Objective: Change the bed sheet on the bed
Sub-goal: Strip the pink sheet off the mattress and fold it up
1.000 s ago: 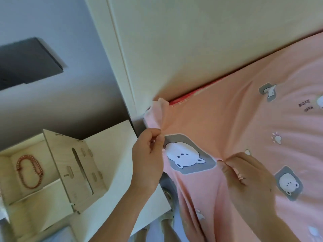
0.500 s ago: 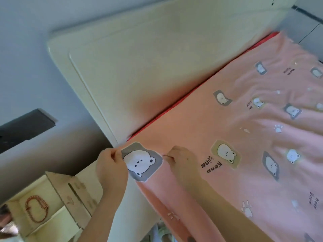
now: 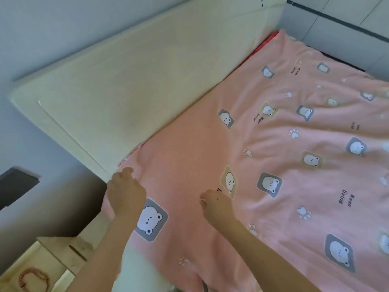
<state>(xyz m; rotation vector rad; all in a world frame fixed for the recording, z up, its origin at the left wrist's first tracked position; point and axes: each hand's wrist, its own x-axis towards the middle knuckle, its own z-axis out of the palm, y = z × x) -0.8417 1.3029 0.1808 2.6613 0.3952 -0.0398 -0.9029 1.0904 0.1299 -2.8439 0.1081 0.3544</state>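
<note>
Pink bed sheet (image 3: 189,148), bear and paw prints, lies spread over the bed. Its near-left corner sits against the foot of the cream headboard (image 3: 126,85). Soft creases fan across the right half. A red strip (image 3: 265,42) shows between sheet and headboard at the far end.

Left hand (image 3: 126,192) is on the sheet's corner beside the headboard, back up, fingers bent downward. Cannot tell whether it grips fabric.

Right hand (image 3: 214,202) is on the sheet nearer the middle, just beside a yellow-framed bear print, with its fingers curled under. Cannot tell whether cloth is pinched.

Lower left, beside the bed: a light wooden box (image 3: 63,247), blurred, with a reddish bead string (image 3: 31,278) in it.
</note>
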